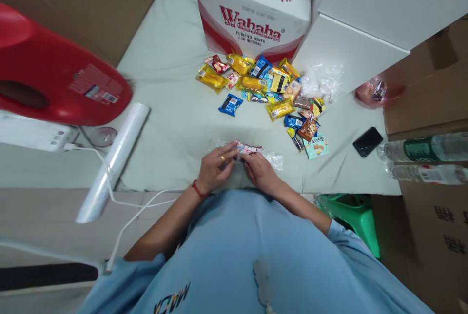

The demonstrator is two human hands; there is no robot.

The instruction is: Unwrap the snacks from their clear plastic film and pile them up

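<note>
Close to the front edge of the cloth-covered table, my left hand and my right hand meet at a small pink and dark wrapped snack. Clear plastic wrap spreads out under and around it on both sides. My left fingers are bent over the snack's left end, and my right fingers are closed at its lower edge, so both hands grip it. The fingertips partly cover the snack. Beyond them lies a pile of small wrapped snacks, with one blue packet a little apart from it.
A Wahaha carton stands behind the pile, beside crumpled clear plastic. At left are a red jug and a roll of film. A phone and water bottles lie at right. A green stool stands below.
</note>
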